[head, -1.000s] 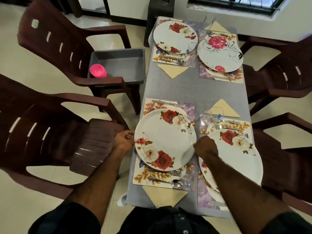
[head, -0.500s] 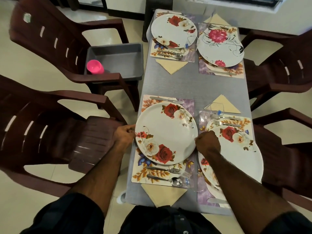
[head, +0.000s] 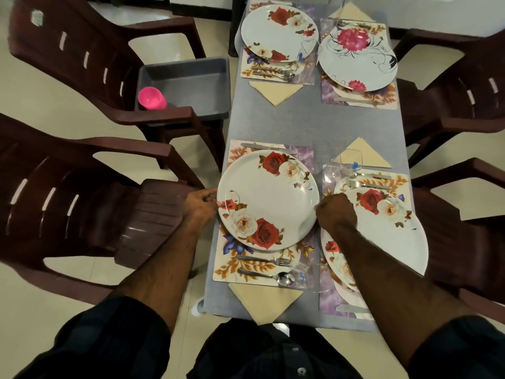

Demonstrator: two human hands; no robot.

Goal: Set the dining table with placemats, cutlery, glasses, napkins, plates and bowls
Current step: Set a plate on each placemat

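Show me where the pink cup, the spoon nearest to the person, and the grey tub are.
pink cup (head: pixel 151 98), head view, on its open rim.
spoon (head: pixel 285 278), head view, on its bowl.
grey tub (head: pixel 185 67), head view, on its far wall.

Dark rolled-up sleeves (head: pixel 114 332), buttoned shirt

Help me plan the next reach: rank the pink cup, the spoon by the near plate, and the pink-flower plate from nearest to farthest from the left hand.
1. Spoon, near placemat, right of the left hand.
2. Pink cup, in the grey tub.
3. Pink-flower plate, far right corner.
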